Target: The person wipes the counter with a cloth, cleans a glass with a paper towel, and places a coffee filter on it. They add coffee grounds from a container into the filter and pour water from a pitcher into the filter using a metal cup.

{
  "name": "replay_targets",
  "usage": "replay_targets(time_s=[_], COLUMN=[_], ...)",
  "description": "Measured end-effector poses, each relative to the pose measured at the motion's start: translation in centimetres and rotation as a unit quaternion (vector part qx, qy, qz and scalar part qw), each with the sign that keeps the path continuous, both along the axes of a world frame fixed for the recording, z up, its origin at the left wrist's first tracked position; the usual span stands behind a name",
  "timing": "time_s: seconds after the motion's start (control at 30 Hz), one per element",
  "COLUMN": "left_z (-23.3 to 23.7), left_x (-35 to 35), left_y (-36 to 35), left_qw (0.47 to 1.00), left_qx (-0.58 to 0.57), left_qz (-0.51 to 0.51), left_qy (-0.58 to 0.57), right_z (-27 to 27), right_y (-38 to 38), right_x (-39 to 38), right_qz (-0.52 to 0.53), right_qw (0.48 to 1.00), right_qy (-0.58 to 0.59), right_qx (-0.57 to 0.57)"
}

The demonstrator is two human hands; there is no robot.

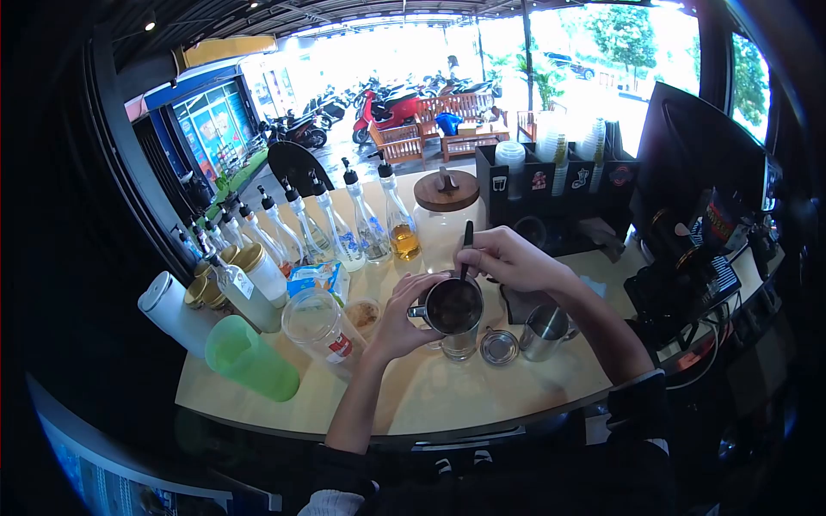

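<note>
The left hand is closed around the side of a metal cup, with the fingers wrapped on its wall and handle. The cup is full of a dark liquid. It sits just to the right of this palm, upright, with its mouth facing up. Directly under the cup stands a glass, but I cannot tell if the two are touching.

The right hand is above and a little to the right of the cup. Its fingers are pinched on the upper part of a thin black spoon. The long axis of the spoon is almost vertical. It goes down from this grip into the mouth of the cup, and the lower end is hidden in the liquid.

Both hands are equally close to the cup, one at the side and one over it. To the right of the left hand's grip, a small strainer and a steel jug rest on the counter.
</note>
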State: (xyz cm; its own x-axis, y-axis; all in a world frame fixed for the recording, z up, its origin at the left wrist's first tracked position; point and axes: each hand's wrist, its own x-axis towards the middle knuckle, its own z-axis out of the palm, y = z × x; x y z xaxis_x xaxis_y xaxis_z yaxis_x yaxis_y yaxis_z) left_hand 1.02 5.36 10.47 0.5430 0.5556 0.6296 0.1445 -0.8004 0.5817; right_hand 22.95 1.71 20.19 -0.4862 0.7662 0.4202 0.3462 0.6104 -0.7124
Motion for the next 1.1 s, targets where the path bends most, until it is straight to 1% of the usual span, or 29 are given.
replay_targets(time_s=[0.03,0.1,0.17,0.23,0.3,0.37,0.4,0.43,0.5,0.53,0.63,0.67,0.7,0.77,0.8,0.83,0.9,0.93,1.03,1.1], left_z=[0.0,0.0,0.0,0.1,-0.1,-0.2,-0.1,0.0,-0.4,-0.6,-0.8,-0.7,-0.6,-0.7,-1.0,-1.3,-1.2,-1.1,0.0,-0.2], left_x=[0.0,0.0,-0.1,0.0,-0.1,-0.2,-0.1,0.0,-0.1,-0.2,-0.2,-0.2,-0.2,-0.3,-0.3,-0.3,-0.1,-0.1,-0.3,-0.1], left_y=[0.0,0.0,0.0,0.0,0.1,0.1,0.0,-0.1,0.1,0.3,0.5,0.5,0.3,0.3,0.5,0.5,0.4,0.3,-0.2,-0.1], left_qw=[1.0,1.0,1.0,1.0,1.0,1.0,1.0,1.0,1.0,1.0,1.0,1.0,1.0,0.999,1.0,1.0,0.999,0.999,0.999,0.999], left_qx=[0.006,0.003,0.0,0.011,0.006,0.001,0.008,0.014,0.008,0.002,0.014,0.013,0.01,0.007,-0.003,-0.013,-0.01,-0.006,-0.015,-0.014], left_qz=[0.003,-0.001,-0.007,-0.005,-0.004,-0.005,-0.003,-0.001,-0.001,-0.001,0.0,0.001,-0.001,-0.001,0.001,0.002,0.0,-0.002,-0.007,-0.007], left_qy=[0.003,-0.008,-0.017,-0.006,-0.016,-0.023,-0.023,-0.023,-0.02,-0.016,-0.022,-0.022,-0.026,-0.031,-0.024,-0.017,-0.034,-0.051,-0.033,-0.034], right_z=[0.1,0.0,-0.1,-0.4,0.4,0.9,0.6,0.6,0.9,1.0,0.5,1.1,1.2,1.2,0.3,0.2,0.3,0.4,-0.1,-0.1], right_y=[-0.1,-0.4,-0.2,0.7,0.1,-0.3,0.3,0.3,0.2,0.1,0.5,0.2,0.1,-0.1,0.3,0.2,0.0,-0.2,0.4,0.2], right_x=[-0.2,-0.6,-0.7,-0.5,-0.8,-1.1,-0.9,-1.0,-1.5,-1.8,-1.9,-1.8,-1.8,-1.9,-2.2,-2.2,-2.2,-2.1,-1.1,-1.2], right_qz=[0.001,0.017,0.02,0.017,0.022,0.04,0.027,0.027,0.019,0.051,0.062,0.028,0.03,0.051,0.073,0.072,0.023,0.006,0.003,0.015], right_qw=[1.0,0.998,0.998,1.0,1.0,0.995,0.995,0.995,0.996,0.992,0.993,0.992,0.992,0.993,0.992,0.992,0.996,0.999,0.998,0.998], right_qy=[0.0,-0.065,-0.063,0.007,-0.013,-0.09,-0.092,-0.093,-0.074,-0.086,-0.07,-0.088,-0.089,-0.098,-0.087,-0.086,-0.074,-0.043,-0.053,-0.048], right_qx=[0.0,-0.004,-0.009,0.012,0.012,0.004,0.009,0.008,0.053,0.072,0.077,0.082,0.082,0.043,0.048,0.047,0.035,0.003,0.031,0.05])
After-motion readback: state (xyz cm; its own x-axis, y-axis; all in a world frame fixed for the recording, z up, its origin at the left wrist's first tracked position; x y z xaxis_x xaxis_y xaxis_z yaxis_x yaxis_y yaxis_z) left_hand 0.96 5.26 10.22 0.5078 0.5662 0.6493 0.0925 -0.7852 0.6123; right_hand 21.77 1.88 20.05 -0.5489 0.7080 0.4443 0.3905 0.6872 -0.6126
